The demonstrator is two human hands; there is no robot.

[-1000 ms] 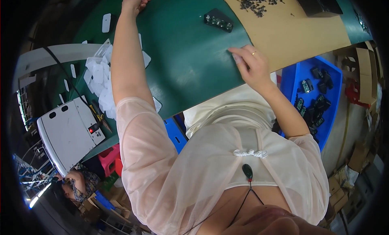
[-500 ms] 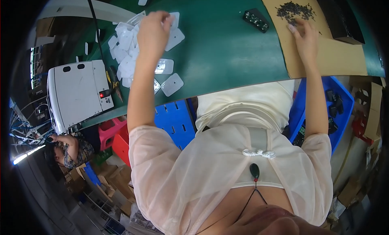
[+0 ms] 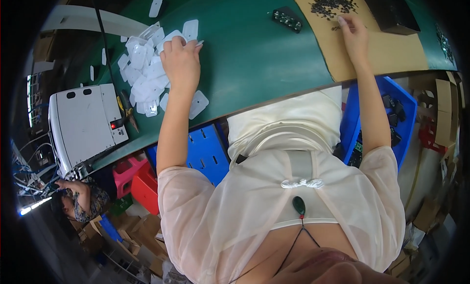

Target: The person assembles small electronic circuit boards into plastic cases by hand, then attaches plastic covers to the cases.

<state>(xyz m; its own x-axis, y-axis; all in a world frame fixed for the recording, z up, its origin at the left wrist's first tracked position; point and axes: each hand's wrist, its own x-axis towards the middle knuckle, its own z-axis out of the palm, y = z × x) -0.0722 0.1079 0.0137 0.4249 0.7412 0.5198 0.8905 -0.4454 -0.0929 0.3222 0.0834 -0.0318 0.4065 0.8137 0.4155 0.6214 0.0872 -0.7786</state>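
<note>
My left hand is at the right side of a heap of white plastic covers, fingers closed on one white plastic cover whose edge shows by the thumb. Other covers lie under and around this hand. Over at the right, my right hand rests on a tan cardboard sheet, fingertips bent together at the near edge of a pile of small black screw-like pieces. What its fingers hold is too small to tell. A black casing with a green circuit board lies between the hands, left of the cardboard.
A long black box stands on the cardboard. At the left are a white machine and yellow-handled pliers. Beneath the green table are a blue bin of black casings and a red stool. Another person sits far left.
My left hand has come nearer to me over the covers, and a cover's edge now shows in its fingers. My right hand stays by the black pieces. The whole view has shifted slightly.
</note>
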